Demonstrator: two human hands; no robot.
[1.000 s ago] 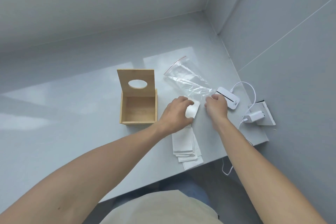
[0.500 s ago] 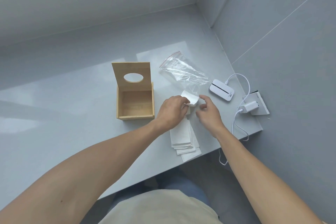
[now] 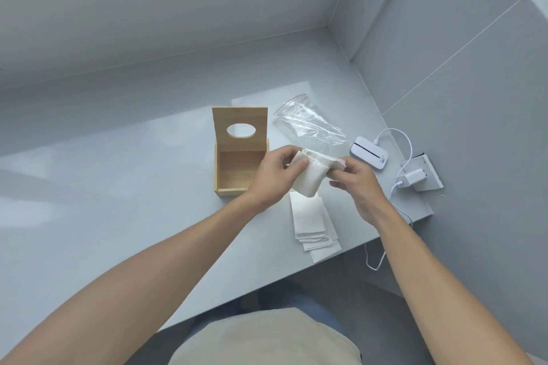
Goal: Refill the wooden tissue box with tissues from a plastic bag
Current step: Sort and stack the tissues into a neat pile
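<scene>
Head view shows the left hand [image 3: 274, 175] and right hand [image 3: 354, 184] both pinching a folded tissue [image 3: 311, 178] mid-frame, just right of the open wooden box [image 3: 240, 169].

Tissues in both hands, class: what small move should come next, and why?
Probably carry the tissues left and lower them into the wooden box: its lid stands open, it looks empty, and the left hand and right hand already grip them.

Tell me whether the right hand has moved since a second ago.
Yes. The right hand has left the white device, drawn back toward the person and now pinches the folded tissues with the left hand.
</scene>
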